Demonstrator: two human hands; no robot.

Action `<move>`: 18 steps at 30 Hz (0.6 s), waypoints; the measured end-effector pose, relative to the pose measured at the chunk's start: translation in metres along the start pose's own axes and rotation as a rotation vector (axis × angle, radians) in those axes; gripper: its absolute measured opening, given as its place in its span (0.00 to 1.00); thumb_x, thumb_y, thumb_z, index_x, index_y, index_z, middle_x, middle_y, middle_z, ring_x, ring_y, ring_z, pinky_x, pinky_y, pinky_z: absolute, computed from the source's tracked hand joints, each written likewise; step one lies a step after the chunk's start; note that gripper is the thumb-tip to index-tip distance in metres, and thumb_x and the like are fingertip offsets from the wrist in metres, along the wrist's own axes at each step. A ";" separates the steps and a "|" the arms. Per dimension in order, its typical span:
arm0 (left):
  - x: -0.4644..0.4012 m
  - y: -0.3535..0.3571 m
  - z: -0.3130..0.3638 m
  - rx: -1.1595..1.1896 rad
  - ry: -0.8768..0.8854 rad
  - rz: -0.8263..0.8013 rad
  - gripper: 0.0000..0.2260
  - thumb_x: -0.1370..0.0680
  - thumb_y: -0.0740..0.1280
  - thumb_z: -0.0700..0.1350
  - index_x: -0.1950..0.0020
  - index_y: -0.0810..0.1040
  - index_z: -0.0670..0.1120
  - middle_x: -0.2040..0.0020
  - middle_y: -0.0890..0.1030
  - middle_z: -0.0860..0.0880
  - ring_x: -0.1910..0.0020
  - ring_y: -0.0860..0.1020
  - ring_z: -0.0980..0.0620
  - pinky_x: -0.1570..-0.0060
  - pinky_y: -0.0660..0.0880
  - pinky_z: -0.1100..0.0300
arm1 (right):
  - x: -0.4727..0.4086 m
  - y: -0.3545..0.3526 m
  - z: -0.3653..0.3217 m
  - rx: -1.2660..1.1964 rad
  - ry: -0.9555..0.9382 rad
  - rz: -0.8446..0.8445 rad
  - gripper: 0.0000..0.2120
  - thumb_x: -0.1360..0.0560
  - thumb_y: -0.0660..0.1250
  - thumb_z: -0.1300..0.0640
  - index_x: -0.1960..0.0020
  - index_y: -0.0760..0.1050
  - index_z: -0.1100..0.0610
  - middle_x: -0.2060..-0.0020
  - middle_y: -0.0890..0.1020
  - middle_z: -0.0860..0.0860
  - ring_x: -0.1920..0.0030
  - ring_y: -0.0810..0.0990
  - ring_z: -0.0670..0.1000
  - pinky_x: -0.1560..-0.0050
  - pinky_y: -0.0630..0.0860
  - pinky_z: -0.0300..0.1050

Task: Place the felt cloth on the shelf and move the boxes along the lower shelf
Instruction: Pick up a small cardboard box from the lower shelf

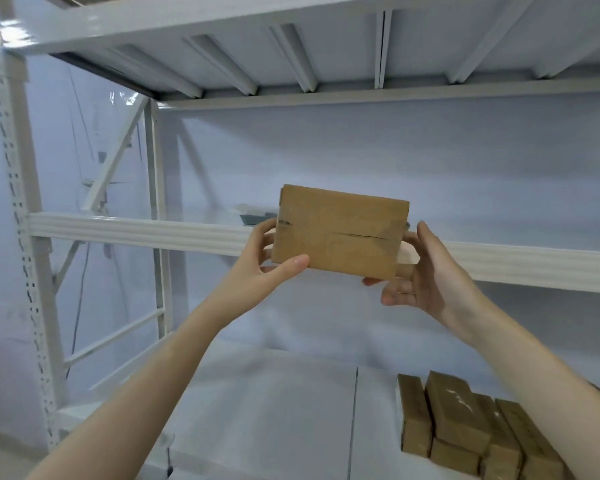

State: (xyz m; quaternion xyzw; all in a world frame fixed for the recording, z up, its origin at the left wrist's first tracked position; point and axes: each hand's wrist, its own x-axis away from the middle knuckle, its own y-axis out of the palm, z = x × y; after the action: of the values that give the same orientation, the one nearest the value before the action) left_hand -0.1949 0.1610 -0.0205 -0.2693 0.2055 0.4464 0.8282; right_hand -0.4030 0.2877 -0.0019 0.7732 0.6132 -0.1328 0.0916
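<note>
A brown cardboard box (340, 232) is held up in the air in front of the middle shelf's front beam (136, 230). My left hand (267, 265) grips its left end, thumb on the near face. My right hand (426, 275) holds its right end, fingers under the bottom corner. On the lower shelf (257, 410), at the right, several more brown boxes (465, 431) are stacked close together. A grey folded thing, possibly the felt cloth (253, 216), lies on the middle shelf, partly hidden behind the held box.
The white metal rack has an upright post (21, 220) at the left with diagonal braces. An upper shelf (291, 46) spans overhead. A pale wall stands behind the rack. A seam (354, 417) splits the lower shelf's panels.
</note>
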 end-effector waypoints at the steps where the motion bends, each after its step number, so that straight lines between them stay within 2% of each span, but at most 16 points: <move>1: -0.005 -0.003 0.004 -0.004 0.011 0.021 0.34 0.32 0.73 0.59 0.31 0.63 0.54 0.38 0.74 0.59 0.46 0.76 0.70 0.55 0.72 0.77 | -0.003 0.002 -0.005 0.038 -0.033 -0.011 0.24 0.21 0.46 0.38 0.38 0.71 0.49 0.57 0.84 0.62 0.68 0.79 0.56 0.60 0.77 0.48; 3: -0.015 -0.009 0.011 -0.029 0.025 0.043 0.34 0.33 0.71 0.62 0.31 0.64 0.56 0.38 0.74 0.61 0.44 0.75 0.70 0.53 0.73 0.75 | -0.009 0.004 -0.011 0.172 -0.090 0.000 0.21 0.21 0.49 0.39 0.37 0.70 0.47 0.52 0.84 0.59 0.66 0.80 0.54 0.58 0.77 0.47; 6: -0.034 -0.016 0.017 -0.089 0.049 0.061 0.26 0.28 0.69 0.60 0.33 0.66 0.58 0.38 0.75 0.62 0.43 0.75 0.69 0.49 0.70 0.70 | -0.028 0.006 -0.023 0.337 -0.192 0.105 0.15 0.21 0.54 0.44 0.40 0.73 0.45 0.52 0.81 0.52 0.66 0.79 0.50 0.58 0.78 0.46; 8: -0.050 -0.020 0.017 -0.181 0.076 0.103 0.20 0.25 0.67 0.58 0.35 0.69 0.58 0.38 0.73 0.60 0.40 0.72 0.67 0.48 0.69 0.70 | -0.043 0.006 -0.031 0.429 -0.281 0.170 0.13 0.21 0.55 0.44 0.40 0.74 0.42 0.53 0.79 0.46 0.59 0.78 0.47 0.49 0.77 0.48; 10: -0.068 -0.025 0.014 -0.289 0.104 0.150 0.18 0.26 0.67 0.58 0.37 0.72 0.56 0.38 0.70 0.56 0.39 0.71 0.63 0.45 0.69 0.68 | -0.060 0.005 -0.040 0.508 -0.348 0.198 0.14 0.20 0.55 0.45 0.38 0.73 0.42 0.49 0.79 0.43 0.51 0.77 0.44 0.42 0.74 0.46; 12: -0.088 -0.029 0.010 -0.364 0.122 0.179 0.19 0.27 0.69 0.58 0.38 0.74 0.55 0.40 0.72 0.54 0.41 0.73 0.61 0.42 0.71 0.61 | -0.078 0.003 -0.049 0.586 -0.371 0.202 0.15 0.20 0.55 0.49 0.35 0.72 0.45 0.46 0.79 0.43 0.46 0.78 0.42 0.39 0.73 0.46; 14: -0.107 -0.031 0.009 -0.375 0.141 0.204 0.21 0.27 0.70 0.57 0.37 0.73 0.54 0.42 0.76 0.55 0.44 0.74 0.62 0.43 0.72 0.59 | -0.098 0.001 -0.056 0.660 -0.369 0.221 0.16 0.20 0.55 0.52 0.34 0.70 0.49 0.47 0.80 0.45 0.43 0.78 0.46 0.36 0.72 0.50; 18: -0.142 -0.031 0.009 -0.345 0.135 0.219 0.25 0.27 0.72 0.50 0.33 0.67 0.50 0.45 0.77 0.55 0.50 0.76 0.61 0.51 0.71 0.65 | -0.132 -0.005 -0.059 0.776 -0.351 0.237 0.18 0.19 0.54 0.54 0.30 0.60 0.51 0.49 0.81 0.52 0.46 0.80 0.52 0.44 0.74 0.49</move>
State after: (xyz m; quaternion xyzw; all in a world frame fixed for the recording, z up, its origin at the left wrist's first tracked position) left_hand -0.2414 0.0636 0.0773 -0.4122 0.2090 0.5432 0.7010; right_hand -0.4306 0.1854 0.0959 0.7812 0.4001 -0.4710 -0.0882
